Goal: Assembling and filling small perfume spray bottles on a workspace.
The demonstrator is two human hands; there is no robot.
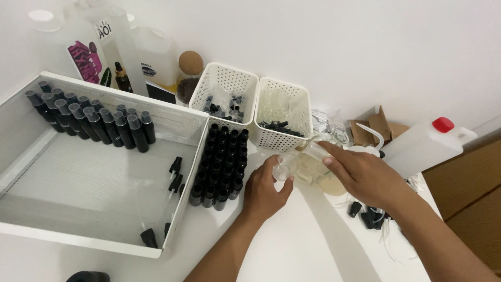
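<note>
While held, clear beaker [286,168] upright.

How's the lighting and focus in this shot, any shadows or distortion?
Head view: bright, even light on the white table; soft shadows trail from the left hand and right hand; the clear glass container between them is hard to read; wide-angle bending shows on the white tray; the jugs look washed out.
</note>
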